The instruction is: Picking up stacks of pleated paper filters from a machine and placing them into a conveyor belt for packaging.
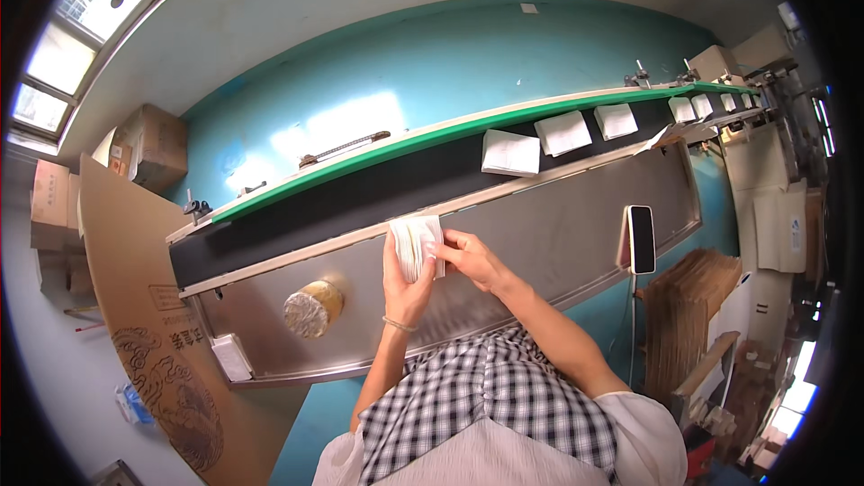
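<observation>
Over the near rim of the conveyor, my left hand [404, 292] is closed around a stack of thin white paper packets [416, 238], held on edge with their layered sides showing. My right hand [472, 261] touches the same stack from the right, its thumb and fingertips pinched at the stack's edge. Whether the packets are filled cannot be made out. Just beyond lies the black conveyor belt [360, 198], which carries a white packet stack [510, 153] and several more toward the far right.
The steel worktop [540, 225] bears a short cylinder [313, 308] with a pale, rough top at left and a phone [641, 238] on the right. A white packet [231, 357] lies at its left end. Flattened cardboard [693, 315] is stacked at right; a cardboard sheet [135, 279] leans at left.
</observation>
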Tool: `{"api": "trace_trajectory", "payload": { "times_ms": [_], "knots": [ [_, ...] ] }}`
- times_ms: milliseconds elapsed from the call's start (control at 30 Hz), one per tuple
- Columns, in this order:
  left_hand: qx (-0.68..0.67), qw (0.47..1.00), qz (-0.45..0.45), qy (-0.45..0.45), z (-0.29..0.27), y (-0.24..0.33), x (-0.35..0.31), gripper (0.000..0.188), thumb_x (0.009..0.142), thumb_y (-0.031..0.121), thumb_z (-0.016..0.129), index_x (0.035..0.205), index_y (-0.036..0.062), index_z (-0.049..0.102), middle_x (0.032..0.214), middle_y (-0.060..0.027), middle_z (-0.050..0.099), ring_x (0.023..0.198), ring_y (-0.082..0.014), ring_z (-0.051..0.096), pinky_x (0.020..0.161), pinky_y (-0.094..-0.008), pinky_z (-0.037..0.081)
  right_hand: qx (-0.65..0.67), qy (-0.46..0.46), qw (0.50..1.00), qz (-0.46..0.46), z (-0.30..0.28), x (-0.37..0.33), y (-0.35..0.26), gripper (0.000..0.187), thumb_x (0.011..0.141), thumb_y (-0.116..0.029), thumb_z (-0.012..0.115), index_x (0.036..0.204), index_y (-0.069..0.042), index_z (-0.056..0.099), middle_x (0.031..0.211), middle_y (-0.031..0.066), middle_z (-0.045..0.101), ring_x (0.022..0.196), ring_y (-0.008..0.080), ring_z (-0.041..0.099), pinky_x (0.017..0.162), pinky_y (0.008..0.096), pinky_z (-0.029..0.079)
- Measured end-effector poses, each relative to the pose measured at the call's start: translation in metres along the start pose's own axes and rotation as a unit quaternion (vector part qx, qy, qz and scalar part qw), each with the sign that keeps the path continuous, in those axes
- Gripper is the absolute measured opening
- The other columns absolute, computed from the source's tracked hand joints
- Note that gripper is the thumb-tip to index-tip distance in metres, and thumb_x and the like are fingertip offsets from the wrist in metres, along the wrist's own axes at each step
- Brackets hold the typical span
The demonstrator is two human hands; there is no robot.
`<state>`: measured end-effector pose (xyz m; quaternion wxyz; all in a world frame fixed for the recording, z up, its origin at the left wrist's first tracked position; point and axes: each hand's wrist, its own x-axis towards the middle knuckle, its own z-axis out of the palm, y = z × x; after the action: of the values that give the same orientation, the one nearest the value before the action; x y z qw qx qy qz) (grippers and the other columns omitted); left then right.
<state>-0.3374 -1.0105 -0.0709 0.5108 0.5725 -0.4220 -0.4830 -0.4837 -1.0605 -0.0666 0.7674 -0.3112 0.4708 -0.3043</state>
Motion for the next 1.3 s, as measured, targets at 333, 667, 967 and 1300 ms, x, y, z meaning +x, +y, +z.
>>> {"api": "trace_trajectory", "payload": {
  "times_ms": [333,667,967,1300],
  "knots": [
    [0.516,0.8,0.288,0.102,-0.024,0.007,0.097,0.049,0.081,0.014,0.072,0.128,0.0218,0.063,0.151,-0.0176,0.04,0.143,-0.0376,0.031,0.108,-0.0515,0.023,-0.046,0.182,0.975,-0.117,-0.035,0.023,-0.036,0.039,0.094,-0.03,0.069,0.112,0.001,0.055,0.087,0.006,0.066,0.069,0.0117,0.062,0.06,0.0258,0.051],
    [0.484,0.831,0.238,0.136,-0.009,-0.009,0.108,0.075,0.067,0.021,0.087,0.135,0.0199,0.055,0.144,-0.0154,0.043,0.135,-0.0348,0.037,0.105,-0.0486,0.028,-0.413,0.519,0.732,-0.155,-0.244,0.028,-0.081,0.052,0.09,-0.027,0.069,0.126,0.005,0.053,0.111,0.0239,0.059,0.102,0.0379,0.058,0.089,0.045,0.048],
    [0.426,0.885,0.181,0.055,-0.018,-0.03,-0.013,0.063,0.078,0.023,0.079,0.135,0.0092,0.054,0.147,-0.02,0.043,0.136,-0.0388,0.039,0.108,-0.0497,0.032,-0.335,0.532,0.694,-0.352,-0.162,0.021,-0.039,0.037,0.095,-0.021,0.064,0.123,0.002,0.056,0.113,0.0167,0.057,0.09,0.0249,0.06,0.076,0.0349,0.052],
    [-0.028,0.812,0.508,0.287,-0.059,0.238,-0.112,0.049,0.101,0.03,0.053,0.123,-0.0129,0.057,0.129,-0.0166,0.063,0.115,-0.0244,0.062,0.096,-0.0344,0.05,-0.109,-0.226,0.804,-0.538,0.19,-0.145,-0.124,0.063,0.102,-0.057,0.037,0.119,-0.002,0.061,0.11,0.0101,0.067,0.091,0.0238,0.065,0.079,0.0362,0.05]
  ]
}}
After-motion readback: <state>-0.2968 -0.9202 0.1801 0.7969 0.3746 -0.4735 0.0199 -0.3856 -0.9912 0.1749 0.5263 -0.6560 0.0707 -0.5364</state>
